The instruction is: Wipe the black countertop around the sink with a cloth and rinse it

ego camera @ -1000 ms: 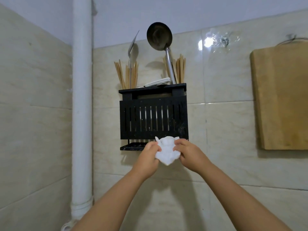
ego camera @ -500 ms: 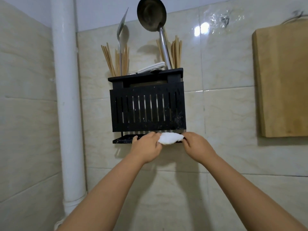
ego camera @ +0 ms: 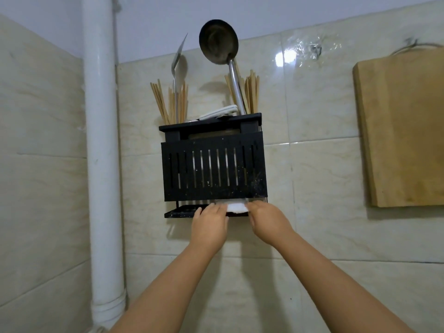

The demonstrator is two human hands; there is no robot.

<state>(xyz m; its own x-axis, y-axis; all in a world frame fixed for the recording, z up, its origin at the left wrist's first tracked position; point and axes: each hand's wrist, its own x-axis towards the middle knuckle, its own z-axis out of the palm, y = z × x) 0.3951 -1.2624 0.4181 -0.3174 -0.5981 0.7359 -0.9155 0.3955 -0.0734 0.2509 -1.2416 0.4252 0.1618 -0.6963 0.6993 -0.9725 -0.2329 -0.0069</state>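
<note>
Both hands at the black utensil rack (ego camera: 213, 174), white cloth (ego camera: 236, 207) on its bottom tray (ego camera: 179, 212). Left hand (ego camera: 210, 224) and right hand (ego camera: 268, 221) fingers pinch the cloth ends.

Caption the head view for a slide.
Both hands, left hand and right hand, tuck a white folded cloth under the black slatted wall-mounted utensil rack.

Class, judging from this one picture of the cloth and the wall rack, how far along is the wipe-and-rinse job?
Done: cannot be judged, since no countertop or sink is in view. In hand: the left hand and right hand hold the white cloth in the gap between the black utensil rack and its bottom tray. Left: possibly only stowing the cloth, if wiping and rinsing are finished.
</note>
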